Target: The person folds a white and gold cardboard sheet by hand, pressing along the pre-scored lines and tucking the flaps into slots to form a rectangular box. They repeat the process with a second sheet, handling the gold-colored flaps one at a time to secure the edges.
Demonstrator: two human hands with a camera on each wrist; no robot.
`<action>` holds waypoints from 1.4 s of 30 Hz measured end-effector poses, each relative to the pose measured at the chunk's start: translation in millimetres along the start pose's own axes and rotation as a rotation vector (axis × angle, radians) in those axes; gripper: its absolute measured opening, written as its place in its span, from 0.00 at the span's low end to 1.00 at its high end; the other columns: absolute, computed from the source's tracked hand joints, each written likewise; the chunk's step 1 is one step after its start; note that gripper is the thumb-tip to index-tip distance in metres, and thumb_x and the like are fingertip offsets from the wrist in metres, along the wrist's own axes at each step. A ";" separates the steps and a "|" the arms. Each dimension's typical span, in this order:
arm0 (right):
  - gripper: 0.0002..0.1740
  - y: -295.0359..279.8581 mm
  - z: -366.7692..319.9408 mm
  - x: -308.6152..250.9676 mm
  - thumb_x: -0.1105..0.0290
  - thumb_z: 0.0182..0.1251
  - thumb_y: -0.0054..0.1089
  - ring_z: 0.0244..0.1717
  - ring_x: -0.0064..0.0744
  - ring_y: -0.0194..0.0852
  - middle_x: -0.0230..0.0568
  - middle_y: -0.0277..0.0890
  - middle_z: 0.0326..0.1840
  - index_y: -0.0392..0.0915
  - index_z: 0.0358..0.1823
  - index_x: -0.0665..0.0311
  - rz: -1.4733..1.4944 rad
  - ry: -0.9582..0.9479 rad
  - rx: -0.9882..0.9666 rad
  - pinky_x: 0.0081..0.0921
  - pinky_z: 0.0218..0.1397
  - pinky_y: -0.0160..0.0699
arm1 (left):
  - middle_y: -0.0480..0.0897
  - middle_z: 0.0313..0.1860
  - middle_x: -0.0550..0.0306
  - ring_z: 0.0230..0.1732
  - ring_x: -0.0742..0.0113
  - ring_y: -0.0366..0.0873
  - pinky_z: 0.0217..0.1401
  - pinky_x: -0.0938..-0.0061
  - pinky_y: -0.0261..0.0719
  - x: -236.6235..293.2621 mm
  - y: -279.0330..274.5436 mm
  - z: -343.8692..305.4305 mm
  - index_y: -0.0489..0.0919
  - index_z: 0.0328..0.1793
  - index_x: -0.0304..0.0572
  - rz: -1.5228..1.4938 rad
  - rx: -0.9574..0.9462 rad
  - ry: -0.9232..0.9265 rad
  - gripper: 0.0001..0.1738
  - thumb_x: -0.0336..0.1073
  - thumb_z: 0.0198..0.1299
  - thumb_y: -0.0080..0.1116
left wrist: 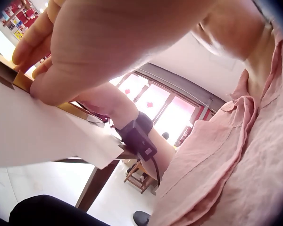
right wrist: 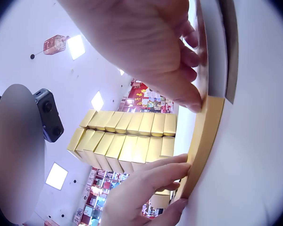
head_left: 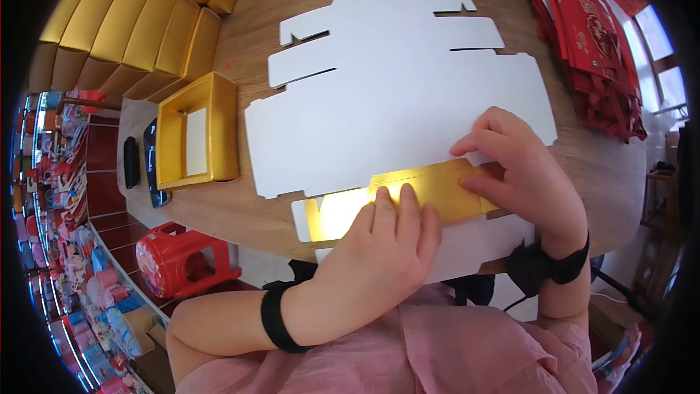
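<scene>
a round wooden table [head_left: 219, 211] carries everything here. most of its middle is covered by a fanned stack of flat white box blanks [head_left: 394, 95]. a row of closed gold boxes [head_left: 138, 29] stands along the far left edge, and a heap of red bags [head_left: 594, 44] lies at the far right edge. at the near edge, just in front of the stack, lies the blank [head_left: 474, 248] that both hands work on, white side up and partly overhanging the table. an open gold box [head_left: 169, 138] sits left of the stack, and a red stool [head_left: 175, 259] stands on the floor below it. along the blank's far side a gold flap [head_left: 437, 186] is folded over. the left hand [head_left: 379, 248] lies flat, fingers straight and together, pressing the middle of the flap. the right hand [head_left: 529, 175] rests on the flap's right end with bent fingers; i cannot tell whether it pinches the card.
</scene>
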State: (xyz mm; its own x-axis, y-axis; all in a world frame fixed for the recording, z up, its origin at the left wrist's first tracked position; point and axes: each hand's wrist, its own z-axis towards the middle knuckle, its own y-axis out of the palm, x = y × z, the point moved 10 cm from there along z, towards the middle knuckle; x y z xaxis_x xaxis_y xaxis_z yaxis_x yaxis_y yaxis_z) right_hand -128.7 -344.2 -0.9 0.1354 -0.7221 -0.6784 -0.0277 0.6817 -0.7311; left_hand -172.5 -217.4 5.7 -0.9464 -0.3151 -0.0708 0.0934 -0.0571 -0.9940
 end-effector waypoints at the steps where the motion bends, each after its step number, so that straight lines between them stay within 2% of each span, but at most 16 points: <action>1: 0.13 -1.6 -1.7 0.9 0.75 0.50 0.70 0.36 0.37 0.72 0.38 0.72 0.35 0.79 0.38 0.62 0.040 0.005 -0.007 0.32 0.43 0.69 | 0.80 0.52 0.36 0.48 0.47 0.83 0.46 0.69 0.82 0.9 1.6 1.0 0.77 0.54 0.29 0.024 -0.035 0.022 0.20 0.31 0.56 0.59; 6: 0.16 -16.4 -7.3 3.3 0.74 0.47 0.72 0.39 0.41 0.72 0.38 0.71 0.35 0.77 0.39 0.62 0.054 -0.006 -0.002 0.34 0.43 0.70 | 0.80 0.52 0.35 0.49 0.46 0.82 0.47 0.67 0.82 2.7 5.0 2.6 0.76 0.57 0.27 0.049 -0.099 0.084 0.23 0.31 0.56 0.58; 9: 0.16 -11.0 -10.3 4.5 0.72 0.46 0.72 0.41 0.41 0.71 0.36 0.72 0.35 0.74 0.36 0.60 -0.062 -0.019 -0.099 0.34 0.46 0.68 | 0.80 0.52 0.35 0.49 0.46 0.81 0.48 0.65 0.82 3.9 4.8 3.5 0.76 0.58 0.26 0.056 -0.102 0.101 0.24 0.31 0.56 0.58; 14: 0.15 -6.1 -13.5 6.0 0.68 0.48 0.72 0.43 0.36 0.72 0.33 0.73 0.35 0.73 0.35 0.57 -0.185 -0.009 -0.142 0.32 0.52 0.63 | 0.81 0.52 0.35 0.49 0.45 0.81 0.48 0.65 0.82 4.9 4.3 3.9 0.76 0.58 0.25 0.067 -0.093 0.110 0.24 0.31 0.56 0.57; 17: 0.16 -11.4 -13.3 3.2 0.68 0.48 0.72 0.44 0.36 0.72 0.32 0.73 0.36 0.73 0.36 0.57 -0.145 0.003 -0.060 0.32 0.51 0.62 | 0.81 0.52 0.35 0.48 0.45 0.81 0.47 0.65 0.82 6.1 3.6 3.2 0.76 0.58 0.25 0.077 -0.088 0.125 0.24 0.31 0.55 0.57; 24: 0.16 -6.1 -12.2 -0.9 0.69 0.48 0.72 0.45 0.37 0.72 0.33 0.73 0.37 0.74 0.36 0.57 -0.176 -0.042 -0.090 0.32 0.51 0.64 | 0.80 0.51 0.36 0.48 0.47 0.80 0.49 0.66 0.80 2.6 2.1 4.9 0.77 0.57 0.25 0.024 -0.060 0.095 0.24 0.30 0.54 0.57; 26: 0.15 0.2 -11.4 -20.1 0.69 0.49 0.72 0.44 0.38 0.72 0.34 0.73 0.38 0.74 0.35 0.58 0.043 -0.218 -0.068 0.32 0.48 0.66 | 0.80 0.50 0.36 0.48 0.48 0.79 0.49 0.66 0.80 -0.4 2.3 6.1 0.77 0.57 0.26 0.007 -0.054 0.077 0.23 0.30 0.54 0.58; 27: 0.15 2.0 -11.8 -25.1 0.69 0.49 0.72 0.44 0.38 0.72 0.34 0.73 0.38 0.74 0.35 0.58 0.042 -0.226 -0.074 0.32 0.48 0.66 | 0.80 0.50 0.37 0.48 0.48 0.79 0.49 0.65 0.80 -1.0 1.9 6.0 0.77 0.57 0.26 0.002 -0.043 0.077 0.23 0.30 0.54 0.58; 29: 0.15 14.4 -15.6 -38.3 0.70 0.47 0.71 0.44 0.37 0.72 0.35 0.73 0.38 0.74 0.35 0.58 -0.088 -0.264 -0.157 0.32 0.45 0.68 | 0.80 0.50 0.38 0.48 0.49 0.79 0.49 0.65 0.80 -2.8 1.7 3.7 0.78 0.56 0.27 -0.001 -0.030 0.063 0.23 0.30 0.53 0.58; 33: 0.13 26.8 -19.4 -50.2 0.71 0.47 0.69 0.43 0.35 0.72 0.35 0.72 0.37 0.75 0.34 0.60 -0.308 -0.253 -0.172 0.30 0.42 0.68 | 0.81 0.51 0.41 0.50 0.50 0.80 0.50 0.64 0.81 -6.0 -1.7 -0.5 0.79 0.56 0.29 -0.051 0.005 0.058 0.23 0.30 0.53 0.59; 35: 0.13 30.1 -22.9 -52.0 0.73 0.47 0.70 0.44 0.36 0.78 0.34 0.76 0.39 0.78 0.36 0.60 -0.456 -0.230 -0.161 0.34 0.47 0.79 | 0.81 0.52 0.42 0.50 0.50 0.80 0.50 0.64 0.81 -9.0 -6.0 -3.0 0.79 0.57 0.29 -0.089 0.016 0.060 0.23 0.30 0.53 0.59; 36: 0.13 32.5 -26.2 -53.5 0.73 0.47 0.70 0.44 0.36 0.78 0.34 0.76 0.39 0.78 0.36 0.60 -0.454 -0.224 -0.162 0.34 0.47 0.79 | 0.81 0.52 0.42 0.50 0.51 0.80 0.51 0.64 0.81 -12.8 -8.5 -2.8 0.79 0.57 0.29 -0.137 0.005 0.050 0.23 0.30 0.53 0.59; 38: 0.06 21.3 -34.6 -74.0 0.75 0.50 0.63 0.40 0.34 0.79 0.38 0.75 0.32 0.77 0.30 0.66 -0.573 -0.371 0.074 0.25 0.34 0.78 | 0.81 0.52 0.43 0.50 0.51 0.80 0.51 0.64 0.81 -16.4 -11.5 -2.5 0.79 0.56 0.29 -0.180 -0.001 0.055 0.23 0.30 0.53 0.59; 42: 0.08 20.3 -48.7 -78.0 0.75 0.51 0.62 0.42 0.36 0.84 0.43 0.80 0.36 0.80 0.33 0.70 -0.652 -0.400 0.157 0.23 0.34 0.83 | 0.81 0.53 0.42 0.51 0.51 0.80 0.51 0.63 0.81 -16.3 -12.1 -1.9 0.79 0.56 0.27 -0.183 0.009 0.070 0.23 0.30 0.53 0.60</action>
State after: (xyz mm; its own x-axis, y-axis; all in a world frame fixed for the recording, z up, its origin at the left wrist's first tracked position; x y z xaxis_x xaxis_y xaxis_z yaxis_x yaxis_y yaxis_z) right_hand -188.0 -279.7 33.7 0.4234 -0.9058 -0.0157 0.3167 0.1642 -0.9342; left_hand -158.8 -209.8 18.7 -0.9669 -0.2322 0.1054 -0.0801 -0.1159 -0.9900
